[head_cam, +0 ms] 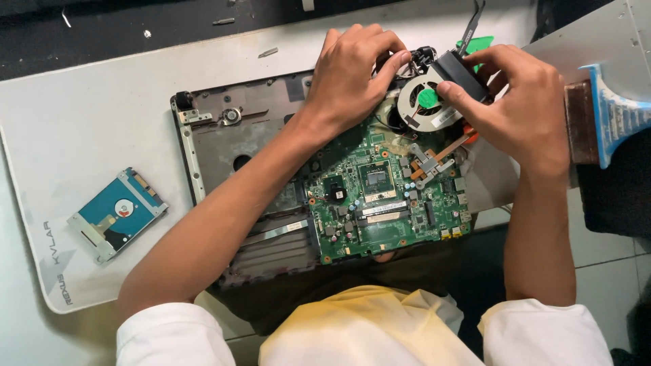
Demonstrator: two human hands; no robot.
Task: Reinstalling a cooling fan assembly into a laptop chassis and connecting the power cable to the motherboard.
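Observation:
A green laptop motherboard (380, 210) lies tilted over an open grey laptop base (224, 146) on a white mat. At the board's far right corner sits a round cooling fan (424, 105) with a black heatsink block (462, 73) and a copper heat pipe (444, 152). My right hand (519, 102) grips the heatsink block, thumb on the fan's rim. My left hand (349, 71) presses its fingertips onto the black wires just left of the fan.
A hard drive (116, 215) with a blue label lies on the white mat (81, 115) at the left. A blue-and-white object (614, 112) and a grey panel sit at the right edge. Small screws lie on the dark table at the top.

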